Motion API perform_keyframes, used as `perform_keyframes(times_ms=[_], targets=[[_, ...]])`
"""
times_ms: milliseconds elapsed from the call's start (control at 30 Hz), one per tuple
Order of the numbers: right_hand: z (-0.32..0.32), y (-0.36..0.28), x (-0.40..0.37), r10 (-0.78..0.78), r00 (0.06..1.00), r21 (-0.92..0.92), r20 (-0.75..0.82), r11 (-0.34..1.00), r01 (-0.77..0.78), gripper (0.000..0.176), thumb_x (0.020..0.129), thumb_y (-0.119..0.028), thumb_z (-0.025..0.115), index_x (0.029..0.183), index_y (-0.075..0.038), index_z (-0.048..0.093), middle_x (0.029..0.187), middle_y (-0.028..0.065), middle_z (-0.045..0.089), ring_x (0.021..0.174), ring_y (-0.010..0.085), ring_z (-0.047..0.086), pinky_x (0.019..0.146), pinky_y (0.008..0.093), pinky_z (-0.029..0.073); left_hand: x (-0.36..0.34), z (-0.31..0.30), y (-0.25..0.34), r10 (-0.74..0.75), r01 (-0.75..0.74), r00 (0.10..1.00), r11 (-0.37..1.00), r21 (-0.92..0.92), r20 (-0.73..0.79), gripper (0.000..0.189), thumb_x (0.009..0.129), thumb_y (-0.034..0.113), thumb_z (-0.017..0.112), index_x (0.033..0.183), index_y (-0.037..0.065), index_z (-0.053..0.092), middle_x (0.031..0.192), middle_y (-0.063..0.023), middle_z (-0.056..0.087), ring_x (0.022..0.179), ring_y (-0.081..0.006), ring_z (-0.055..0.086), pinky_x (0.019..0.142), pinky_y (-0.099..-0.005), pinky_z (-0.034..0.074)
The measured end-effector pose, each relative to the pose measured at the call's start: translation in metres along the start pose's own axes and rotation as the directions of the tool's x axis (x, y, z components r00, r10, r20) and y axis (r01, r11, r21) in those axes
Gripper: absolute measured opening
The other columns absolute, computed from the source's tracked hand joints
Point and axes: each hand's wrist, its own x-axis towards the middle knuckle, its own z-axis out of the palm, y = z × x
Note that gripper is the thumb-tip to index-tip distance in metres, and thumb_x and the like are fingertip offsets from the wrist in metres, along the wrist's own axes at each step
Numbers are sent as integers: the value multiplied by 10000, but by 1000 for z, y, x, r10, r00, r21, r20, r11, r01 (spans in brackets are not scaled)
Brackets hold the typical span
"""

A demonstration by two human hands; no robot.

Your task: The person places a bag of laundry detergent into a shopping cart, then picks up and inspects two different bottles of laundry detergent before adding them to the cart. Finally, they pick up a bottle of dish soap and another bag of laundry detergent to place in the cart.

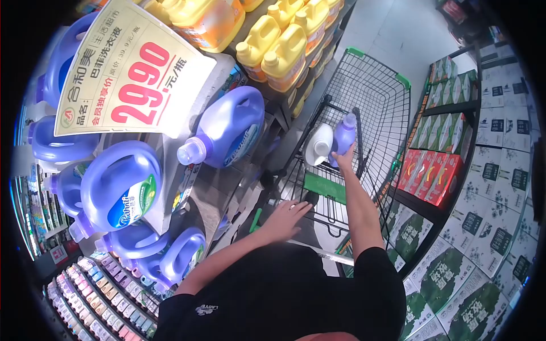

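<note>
A shopping cart of black wire with green corners stands in front of me. In its child-seat part are a white bottle and, beside it on the right, a purple bottle. My right hand is closed round the lower part of the purple bottle. My left hand lies near the cart's handle with its fingers spread, holding nothing. A green panel is on the cart just below the two bottles.
Large purple detergent jugs stand on the shelf at the left under a yellow price sign. Yellow jugs line the shelf ahead. Red boxes and stacked white-and-green cartons are at the right.
</note>
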Motion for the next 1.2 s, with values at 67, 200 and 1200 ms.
perform_keyframes(times_ms=[67, 200, 1200], targets=[[-3, -4, -15, 138, 990, 77, -9, 988, -137, 1168, 785, 114, 789, 1672, -58, 49, 1614, 222, 354, 1441, 326, 454, 1175, 429, 418, 1, 0, 0, -1, 1, 1000, 1000, 0, -3, 939, 836, 258, 815, 1629, 84, 344, 1596, -124, 447, 1466, -370, 404, 1247, -509, 296], [7, 5, -34, 223, 974, 20, -31, 975, -222, 993, 794, 112, 775, 1602, -46, 219, 1497, 208, 472, 1359, 354, 526, 1126, 455, 467, 3, -2, 0, 24, -23, 1000, 1000, 7, -18, 928, 849, 260, 806, 1630, 79, 340, 1594, -131, 448, 1462, -374, 405, 1247, -511, 295], [-150, -116, -341, -451, 857, -809, 250, 389, 441, 418, 1128, -261, 442, 1318, 29, 675, 1356, 172, 696, 1316, 353, 607, 1111, 509, 430, 14, 72, -34, 45, 9, 955, 984, 180, -293, 480, 837, 218, 776, 1276, 89, 631, 1276, -106, 624, 1282, -290, 574, 1137, -492, 398]])
